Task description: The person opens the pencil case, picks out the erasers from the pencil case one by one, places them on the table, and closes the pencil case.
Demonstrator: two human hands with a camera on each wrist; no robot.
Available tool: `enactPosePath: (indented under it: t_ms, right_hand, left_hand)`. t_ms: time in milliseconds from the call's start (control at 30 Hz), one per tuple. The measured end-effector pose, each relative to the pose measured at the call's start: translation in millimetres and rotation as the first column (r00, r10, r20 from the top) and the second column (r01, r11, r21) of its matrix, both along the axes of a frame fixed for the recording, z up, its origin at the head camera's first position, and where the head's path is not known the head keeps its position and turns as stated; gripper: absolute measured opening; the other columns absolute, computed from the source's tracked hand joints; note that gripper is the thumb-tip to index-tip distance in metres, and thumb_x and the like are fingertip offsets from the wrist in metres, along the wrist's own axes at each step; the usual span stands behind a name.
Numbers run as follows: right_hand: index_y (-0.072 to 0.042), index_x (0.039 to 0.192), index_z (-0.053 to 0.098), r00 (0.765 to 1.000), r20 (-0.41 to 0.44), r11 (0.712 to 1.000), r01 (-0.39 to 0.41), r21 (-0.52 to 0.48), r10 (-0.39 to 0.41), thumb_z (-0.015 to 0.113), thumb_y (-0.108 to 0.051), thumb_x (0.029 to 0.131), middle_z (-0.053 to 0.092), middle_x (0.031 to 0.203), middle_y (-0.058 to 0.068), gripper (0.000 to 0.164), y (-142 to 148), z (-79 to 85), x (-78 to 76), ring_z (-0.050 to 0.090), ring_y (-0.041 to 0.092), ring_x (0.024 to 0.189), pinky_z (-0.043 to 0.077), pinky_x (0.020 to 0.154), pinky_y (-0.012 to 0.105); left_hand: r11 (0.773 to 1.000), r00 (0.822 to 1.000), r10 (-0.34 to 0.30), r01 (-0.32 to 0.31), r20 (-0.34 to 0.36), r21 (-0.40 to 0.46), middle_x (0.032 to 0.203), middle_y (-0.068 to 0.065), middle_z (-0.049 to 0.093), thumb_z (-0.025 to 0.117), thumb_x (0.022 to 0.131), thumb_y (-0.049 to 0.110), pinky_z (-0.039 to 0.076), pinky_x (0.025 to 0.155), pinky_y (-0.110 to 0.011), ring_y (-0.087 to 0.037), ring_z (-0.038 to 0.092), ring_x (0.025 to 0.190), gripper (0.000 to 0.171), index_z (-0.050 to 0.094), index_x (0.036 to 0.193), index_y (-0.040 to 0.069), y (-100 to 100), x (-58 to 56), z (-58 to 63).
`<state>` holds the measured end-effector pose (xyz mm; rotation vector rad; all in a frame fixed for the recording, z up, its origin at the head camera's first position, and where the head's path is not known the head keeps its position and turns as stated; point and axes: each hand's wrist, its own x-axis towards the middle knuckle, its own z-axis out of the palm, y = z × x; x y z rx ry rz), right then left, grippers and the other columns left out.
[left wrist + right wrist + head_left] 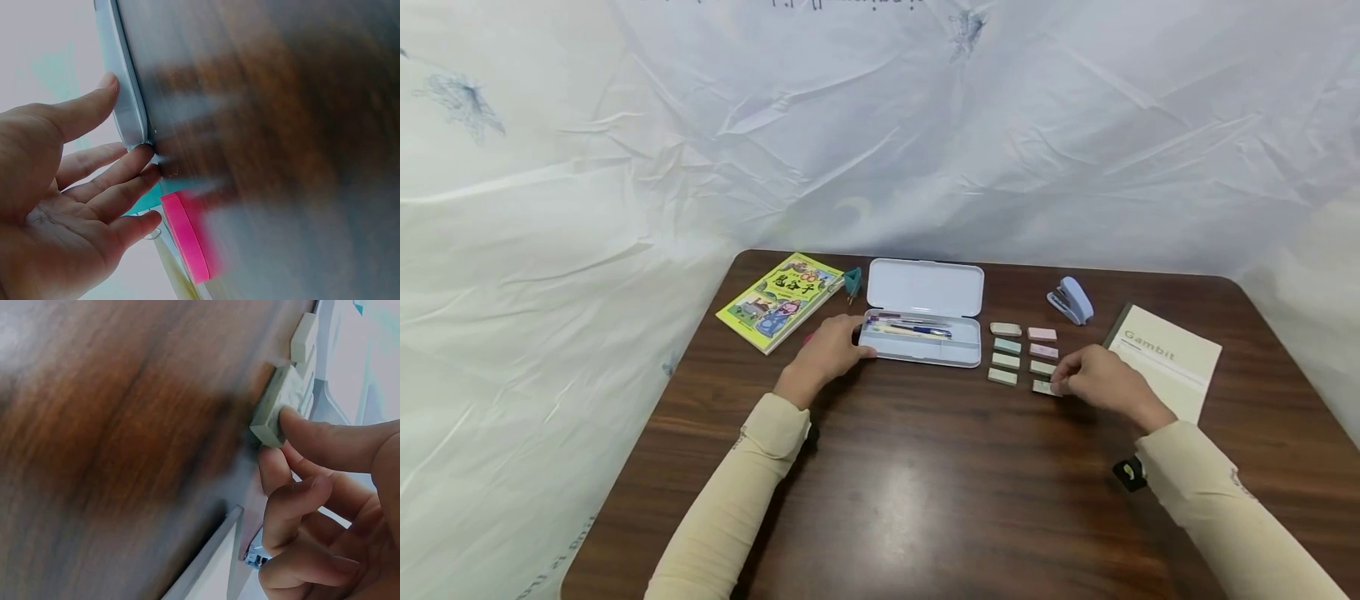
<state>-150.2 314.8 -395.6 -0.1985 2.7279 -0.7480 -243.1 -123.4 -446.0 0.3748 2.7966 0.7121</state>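
An open white pencil case point(925, 287) lies on the table with several pens point(917, 331) in its tray. My left hand point(829, 346) holds its left end, thumb against the front wall and fingers around the corner. In the right wrist view, thumb and index finger of my right hand point(337, 487) pinch a pale green eraser point(275, 406). That eraser is the nearest of the right column of small erasers; a second column, with a blue-green eraser point(1007, 346), stands beside the case. A pink item point(187, 237) sits by my left fingers.
Left of the case lie a yellow illustrated book point(778, 300) and a small teal object point(852, 282) with metal tips. A light blue stapler point(1071, 300) stands at the back right. The Gambit notebook point(1172, 354) lies partly behind my right hand.
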Motion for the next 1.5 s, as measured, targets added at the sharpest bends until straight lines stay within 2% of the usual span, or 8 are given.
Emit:
enactPosePath:
  t_ms: [300,400,533,700,867,1167,1333,1500]
  right_hand:
    - [-0.006,0.101,0.087,1.000,-0.005,1.000,0.021,0.008,-0.021,0.074,-0.012,0.099,0.082,0.089,0.002,0.014,-0.9,-8.3,-1.9,0.056,0.017,0.074,0.047,0.068,0.036]
    - [-0.006,0.101,0.087,1.000,-0.006,1.000,0.030,0.006,-0.030,0.075,-0.013,0.099,0.082,0.090,0.004,0.014,-1.0,-9.4,-1.2,0.057,0.018,0.075,0.047,0.069,0.036]
    - [-0.006,0.103,0.087,0.999,-0.009,0.999,0.039,0.005,-0.039,0.077,-0.016,0.101,0.083,0.090,0.004,0.014,-1.8,-9.8,-0.5,0.058,0.018,0.075,0.048,0.070,0.036]
    - [-0.007,0.104,0.087,0.999,-0.018,1.000,0.030,0.004,-0.029,0.076,-0.015,0.102,0.084,0.092,0.003,0.014,-3.8,-10.7,-2.6,0.060,0.017,0.076,0.050,0.071,0.036]
    - [-0.008,0.108,0.087,1.000,-0.002,1.000,0.008,0.019,-0.007,0.074,-0.015,0.102,0.084,0.095,0.003,0.016,-4.2,-5.1,-3.8,0.062,0.017,0.078,0.050,0.071,0.037]
    - [-0.006,0.120,0.084,0.999,-0.043,0.998,0.000,0.071,0.003,0.071,-0.028,0.111,0.085,0.107,0.011,0.028,-21.9,11.4,-13.1,0.067,0.018,0.081,0.052,0.070,0.040]
    - [0.004,0.140,0.075,0.997,-0.077,1.000,0.020,-0.012,-0.020,0.066,-0.028,0.115,0.082,0.110,0.019,0.042,-38.6,12.0,-30.4,0.064,0.018,0.075,0.049,0.066,0.037]
    - [0.009,0.162,0.055,0.996,-0.066,0.993,0.057,-0.104,-0.064,0.059,-0.031,0.120,0.078,0.132,0.033,0.058,-55.3,10.7,-54.5,0.081,0.031,0.094,0.061,0.079,0.044]
  left_hand:
    - [1.000,1.000,-0.001,0.000,-0.025,-0.010,0.162,-0.020,0.067,0.087,0.104,0.037,0.052,0.126,-0.055,-0.038,0.063,0.150,0.071,0.062,0.164,0.008,-2.0,-3.7,-7.2]
    - [1.000,1.000,0.008,-0.008,0.004,0.004,0.163,-0.021,0.066,0.087,0.105,0.033,0.051,0.127,-0.056,-0.039,0.062,0.152,0.071,0.061,0.165,0.007,0.9,3.2,5.6]
    - [1.000,1.000,0.008,-0.008,0.016,0.012,0.163,-0.020,0.066,0.087,0.105,0.033,0.050,0.128,-0.056,-0.038,0.062,0.152,0.071,0.060,0.165,0.008,-0.1,2.8,6.2]
    - [1.000,1.000,-0.003,0.003,-0.025,-0.024,0.160,-0.018,0.068,0.087,0.104,0.040,0.052,0.126,-0.054,-0.035,0.064,0.149,0.073,0.061,0.166,0.012,-8.8,-15.2,-25.0]
    - [0.999,1.000,-0.001,0.001,-0.013,-0.038,0.163,-0.017,0.067,0.087,0.104,0.043,0.050,0.129,-0.054,-0.036,0.062,0.152,0.076,0.059,0.168,0.013,-10.0,-19.7,-31.7]
    - [1.000,0.998,0.006,-0.007,0.067,0.018,0.166,-0.019,0.064,0.085,0.106,0.036,0.047,0.131,-0.056,-0.036,0.058,0.155,0.076,0.054,0.170,0.010,-4.8,4.0,11.5]
    - [0.996,1.000,-0.013,0.011,0.022,0.092,0.164,-0.024,0.064,0.078,0.112,0.033,0.048,0.131,-0.055,-0.038,0.059,0.156,0.072,0.050,0.171,0.004,-4.0,10.6,27.8]
    - [0.979,0.999,0.051,-0.049,-0.006,0.197,0.163,-0.023,0.063,0.075,0.114,0.031,0.049,0.130,-0.057,-0.038,0.062,0.154,0.074,0.043,0.175,0.004,1.9,12.4,38.7]
